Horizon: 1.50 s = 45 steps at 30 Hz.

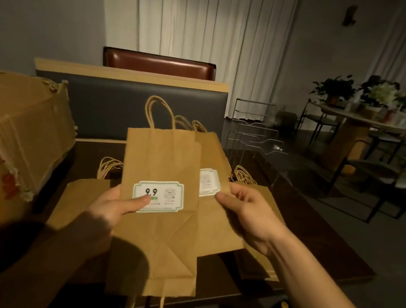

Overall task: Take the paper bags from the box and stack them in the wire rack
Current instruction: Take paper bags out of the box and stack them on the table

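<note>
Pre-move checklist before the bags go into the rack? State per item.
1. Left hand grips the front bag, thumb on its label: ok.
2. Right hand pinches the rear bag: ok.
3. Rack upright on the table, to the right: ok.
4. Rack slots free: cannot tell, dim.
5. Handles point away from the person: ok.
6. Loose bags lie flat on the table: not ok.

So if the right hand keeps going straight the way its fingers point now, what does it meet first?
The right hand points left, pinching the rear paper bag. Straight on it would likely meet the front bag held by the left hand, though depth between the bags is unclear.
</note>
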### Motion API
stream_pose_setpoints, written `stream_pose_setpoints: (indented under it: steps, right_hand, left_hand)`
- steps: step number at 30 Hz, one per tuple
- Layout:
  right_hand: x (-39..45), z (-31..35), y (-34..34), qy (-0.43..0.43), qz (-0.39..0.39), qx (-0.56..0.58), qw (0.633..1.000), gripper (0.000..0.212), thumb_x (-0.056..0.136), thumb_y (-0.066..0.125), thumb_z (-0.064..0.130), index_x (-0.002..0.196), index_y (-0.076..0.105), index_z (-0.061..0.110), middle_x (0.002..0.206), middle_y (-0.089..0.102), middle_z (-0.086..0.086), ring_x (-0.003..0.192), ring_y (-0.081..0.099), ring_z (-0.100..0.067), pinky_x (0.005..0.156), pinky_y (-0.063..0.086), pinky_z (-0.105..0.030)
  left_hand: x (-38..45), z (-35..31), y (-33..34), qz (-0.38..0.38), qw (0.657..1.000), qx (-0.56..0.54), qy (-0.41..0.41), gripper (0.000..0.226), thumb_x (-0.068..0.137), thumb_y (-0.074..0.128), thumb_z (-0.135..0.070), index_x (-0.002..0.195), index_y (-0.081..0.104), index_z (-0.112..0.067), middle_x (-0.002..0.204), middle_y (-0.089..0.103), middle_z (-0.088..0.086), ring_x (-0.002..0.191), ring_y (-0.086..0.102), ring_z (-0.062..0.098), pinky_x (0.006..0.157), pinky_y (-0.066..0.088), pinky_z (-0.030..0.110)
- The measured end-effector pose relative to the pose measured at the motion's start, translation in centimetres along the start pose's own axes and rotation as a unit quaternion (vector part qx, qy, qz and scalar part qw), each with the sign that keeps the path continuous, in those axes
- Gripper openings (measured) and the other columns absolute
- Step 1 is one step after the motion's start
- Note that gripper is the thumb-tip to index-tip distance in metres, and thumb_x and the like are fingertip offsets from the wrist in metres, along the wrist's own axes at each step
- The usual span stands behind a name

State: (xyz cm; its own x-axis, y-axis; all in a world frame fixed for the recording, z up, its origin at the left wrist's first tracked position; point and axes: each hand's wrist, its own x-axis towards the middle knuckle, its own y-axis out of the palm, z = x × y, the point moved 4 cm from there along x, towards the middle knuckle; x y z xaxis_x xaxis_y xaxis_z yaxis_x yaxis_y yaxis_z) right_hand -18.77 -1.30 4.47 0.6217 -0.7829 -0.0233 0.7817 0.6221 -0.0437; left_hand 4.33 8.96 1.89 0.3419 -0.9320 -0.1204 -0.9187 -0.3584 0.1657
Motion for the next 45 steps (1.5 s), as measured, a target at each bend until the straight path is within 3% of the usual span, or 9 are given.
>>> stream_pose_setpoints:
  steps: [5,10,12,17,22,32,37,41,45]
  right_hand:
    - [0.2,0.5,-3.5,0.012,-0.06,0.054,0.997,0.026,0.1,0.05,0.006,0.122,0.064,0.009,0.115,0.073,-0.013,0.104,0.072,-0.026,0.084,0.058,-0.036]
    - [-1.4,0.0,-9.8,0.033,-0.189,-0.091,0.977,0.05,0.094,0.059,0.001,0.133,0.056,0.032,0.117,0.071,0.001,0.103,0.071,-0.023,0.092,0.056,-0.043]
    - [-2.3,-1.0,-10.6,0.055,-0.209,-0.18,0.96,0.056,0.093,0.063,0.003,0.137,0.051,0.036,0.123,0.066,0.001,0.108,0.067,-0.022,0.094,0.056,-0.047]
    - [-2.7,-4.4,-11.1,0.109,-0.216,-0.561,0.791,0.045,0.092,0.065,0.042,0.134,0.054,0.031,0.149,0.036,-0.008,0.133,0.04,-0.03,0.106,0.044,-0.045]
    - [-2.7,0.2,-5.6,-0.019,-0.137,-0.164,0.977,0.037,0.089,0.068,0.041,0.122,0.062,0.026,0.107,0.072,0.005,0.094,0.072,-0.012,0.082,0.06,-0.031]
    - [-2.1,0.2,-11.9,0.04,-0.183,-0.049,0.981,0.035,0.086,0.073,0.007,0.12,0.063,0.007,0.101,0.076,-0.01,0.079,0.074,-0.019,0.068,0.062,-0.031]
    - [-1.2,-3.3,-13.1,0.147,-0.192,-0.31,0.919,0.047,0.084,0.077,0.027,0.125,0.056,0.019,0.107,0.066,0.0,0.093,0.068,-0.016,0.072,0.058,-0.028]
    - [-0.2,-4.2,-13.4,0.136,-0.213,-0.495,0.831,0.084,0.083,0.075,0.046,0.152,0.034,0.023,0.148,0.038,-0.011,0.131,0.046,-0.029,0.107,0.046,-0.043]
    - [-0.4,-1.9,-14.8,0.065,-0.263,-0.342,0.9,0.057,0.099,0.05,0.048,0.148,0.043,0.019,0.141,0.052,-0.01,0.118,0.056,-0.022,0.098,0.047,-0.036]
  left_hand:
    - [0.4,-0.6,-5.3,-0.073,0.997,-0.026,-0.008,0.015,0.096,0.057,-0.005,0.109,0.065,-0.006,0.103,0.075,0.017,0.086,0.074,0.029,0.077,0.055,0.037]
    - [0.3,-0.2,-5.4,-0.056,0.997,-0.037,-0.023,0.011,0.097,0.055,-0.005,0.105,0.063,-0.005,0.091,0.077,0.015,0.072,0.075,0.024,0.06,0.06,0.029]
    - [0.5,0.0,-4.3,-0.054,0.998,-0.031,-0.019,0.026,0.089,0.067,-0.014,0.113,0.065,-0.005,0.1,0.077,0.015,0.09,0.075,0.03,0.076,0.062,0.037]
    - [1.6,0.5,1.2,-0.012,0.998,-0.056,-0.04,0.044,0.075,0.075,-0.008,0.118,0.066,-0.007,0.107,0.075,0.018,0.091,0.074,0.033,0.073,0.06,0.044]
    - [1.5,0.9,7.6,0.058,0.997,-0.033,-0.031,0.045,0.075,0.079,-0.013,0.118,0.067,-0.013,0.11,0.075,0.015,0.104,0.071,0.033,0.097,0.051,0.056]
    - [2.5,1.0,8.0,-0.002,0.998,-0.011,-0.065,0.019,0.101,0.055,-0.02,0.115,0.066,-0.015,0.104,0.075,0.014,0.098,0.07,0.031,0.095,0.052,0.051]
    - [3.1,-0.5,4.7,-0.069,0.992,0.05,-0.093,0.029,0.088,0.068,-0.024,0.116,0.061,-0.02,0.119,0.061,0.012,0.103,0.061,0.03,0.092,0.049,0.046]
    - [2.7,-4.2,5.0,-0.076,0.997,0.002,0.028,0.023,0.094,0.057,-0.005,0.111,0.065,-0.02,0.112,0.071,0.012,0.091,0.071,0.023,0.076,0.056,0.039]
    - [1.1,-10.1,8.9,0.015,0.972,-0.048,0.229,0.027,0.099,0.052,-0.004,0.118,0.062,-0.02,0.111,0.075,0.0,0.104,0.071,0.013,0.085,0.057,0.029]
